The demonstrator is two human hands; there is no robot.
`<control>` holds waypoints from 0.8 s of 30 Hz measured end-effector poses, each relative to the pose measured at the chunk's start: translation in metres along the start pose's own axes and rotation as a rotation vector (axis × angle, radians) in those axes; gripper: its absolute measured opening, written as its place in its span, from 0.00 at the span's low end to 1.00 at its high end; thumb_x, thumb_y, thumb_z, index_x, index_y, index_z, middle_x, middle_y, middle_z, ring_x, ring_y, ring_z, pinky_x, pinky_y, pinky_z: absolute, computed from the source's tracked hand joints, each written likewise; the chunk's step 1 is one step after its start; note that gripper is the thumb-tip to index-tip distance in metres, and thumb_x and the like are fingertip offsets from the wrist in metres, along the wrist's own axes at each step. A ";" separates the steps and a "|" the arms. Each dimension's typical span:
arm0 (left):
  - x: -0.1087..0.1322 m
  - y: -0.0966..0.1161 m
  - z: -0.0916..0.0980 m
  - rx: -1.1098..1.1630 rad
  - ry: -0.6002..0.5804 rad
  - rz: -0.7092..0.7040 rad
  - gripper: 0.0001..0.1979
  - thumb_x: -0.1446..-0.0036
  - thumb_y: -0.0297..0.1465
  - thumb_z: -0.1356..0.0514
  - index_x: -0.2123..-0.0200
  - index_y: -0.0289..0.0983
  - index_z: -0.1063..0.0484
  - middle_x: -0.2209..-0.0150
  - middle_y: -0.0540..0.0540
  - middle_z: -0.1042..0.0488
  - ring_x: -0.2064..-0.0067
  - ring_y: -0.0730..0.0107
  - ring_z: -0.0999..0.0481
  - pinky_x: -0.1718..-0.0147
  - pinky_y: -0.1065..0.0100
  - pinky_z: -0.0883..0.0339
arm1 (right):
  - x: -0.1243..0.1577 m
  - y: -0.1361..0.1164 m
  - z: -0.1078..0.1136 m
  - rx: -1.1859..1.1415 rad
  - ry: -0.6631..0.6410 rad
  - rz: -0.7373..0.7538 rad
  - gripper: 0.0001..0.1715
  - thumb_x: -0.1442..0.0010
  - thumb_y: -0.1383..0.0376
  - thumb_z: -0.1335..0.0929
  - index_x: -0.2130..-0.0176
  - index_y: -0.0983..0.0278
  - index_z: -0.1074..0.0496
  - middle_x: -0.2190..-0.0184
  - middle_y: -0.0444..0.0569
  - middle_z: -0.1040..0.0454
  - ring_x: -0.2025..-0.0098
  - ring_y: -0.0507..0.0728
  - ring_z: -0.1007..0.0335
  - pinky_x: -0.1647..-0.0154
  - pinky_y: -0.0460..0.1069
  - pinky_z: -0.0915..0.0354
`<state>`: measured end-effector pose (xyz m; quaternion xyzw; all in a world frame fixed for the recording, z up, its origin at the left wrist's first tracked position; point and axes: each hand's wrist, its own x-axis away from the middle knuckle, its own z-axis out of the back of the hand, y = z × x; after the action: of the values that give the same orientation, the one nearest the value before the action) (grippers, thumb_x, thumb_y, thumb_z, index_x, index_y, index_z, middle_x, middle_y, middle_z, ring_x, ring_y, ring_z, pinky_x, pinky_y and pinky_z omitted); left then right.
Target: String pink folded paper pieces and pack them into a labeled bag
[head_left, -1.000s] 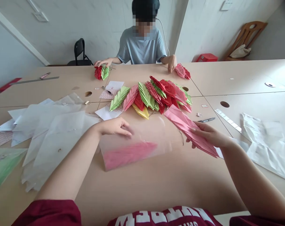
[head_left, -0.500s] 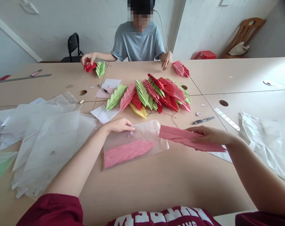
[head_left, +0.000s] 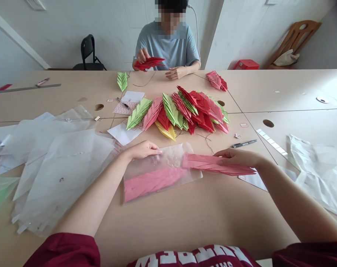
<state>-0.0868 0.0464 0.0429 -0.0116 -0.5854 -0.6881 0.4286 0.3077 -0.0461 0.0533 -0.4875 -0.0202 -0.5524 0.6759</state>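
My left hand pinches the upper edge of a frosted plastic bag that lies over the table in front of me. Inside the bag rests a pink folded-paper piece, seen through the film. My right hand is closed on another pink folded-paper piece, long and pleated. Its left end is within the bag's mouth on the right side. Beyond the bag lies a heap of folded-paper pieces in red, green and pink, with a yellow one at the near edge.
Many frosted bags spread over the table's left side. A pen and a crumpled white bag lie at the right. Across the table sits a person in a blue shirt, holding red folded paper.
My right hand has moved left, and the pink piece's end has passed into the bag's mouth. Across the table, the other person has lifted the red paper and brought it toward their body.
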 end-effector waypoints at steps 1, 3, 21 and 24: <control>-0.001 0.000 0.000 0.002 -0.005 0.003 0.20 0.46 0.47 0.40 0.67 0.36 0.22 0.67 0.45 0.20 0.64 0.67 0.24 0.63 0.70 0.36 | -0.001 -0.004 0.001 0.009 -0.018 0.022 0.25 0.42 0.48 0.36 0.49 0.54 0.27 0.61 0.46 0.22 0.62 0.59 0.27 0.66 0.49 0.35; -0.004 0.000 0.000 0.016 -0.024 0.015 0.20 0.46 0.47 0.39 0.67 0.36 0.22 0.67 0.44 0.20 0.64 0.66 0.23 0.63 0.70 0.36 | -0.006 -0.012 0.003 0.002 -0.035 0.061 0.24 0.41 0.50 0.37 0.49 0.55 0.27 0.60 0.46 0.22 0.62 0.58 0.28 0.66 0.49 0.36; -0.025 0.002 -0.008 0.025 -0.041 -0.021 0.19 0.49 0.47 0.38 0.70 0.35 0.23 0.70 0.48 0.24 0.70 0.72 0.30 0.70 0.72 0.42 | -0.019 0.001 0.027 -0.403 -0.034 0.073 0.25 0.51 0.56 0.26 0.55 0.61 0.31 0.69 0.45 0.29 0.70 0.51 0.34 0.74 0.46 0.34; -0.027 0.005 -0.009 0.011 -0.011 -0.016 0.19 0.50 0.46 0.37 0.68 0.34 0.23 0.71 0.49 0.26 0.71 0.74 0.33 0.71 0.72 0.44 | -0.015 0.004 0.014 -0.475 0.101 0.043 0.20 0.51 0.54 0.26 0.63 0.63 0.30 0.69 0.45 0.29 0.70 0.51 0.34 0.72 0.47 0.30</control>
<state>-0.0621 0.0549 0.0300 -0.0085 -0.5916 -0.6882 0.4198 0.3119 -0.0255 0.0497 -0.6047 0.1545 -0.5510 0.5540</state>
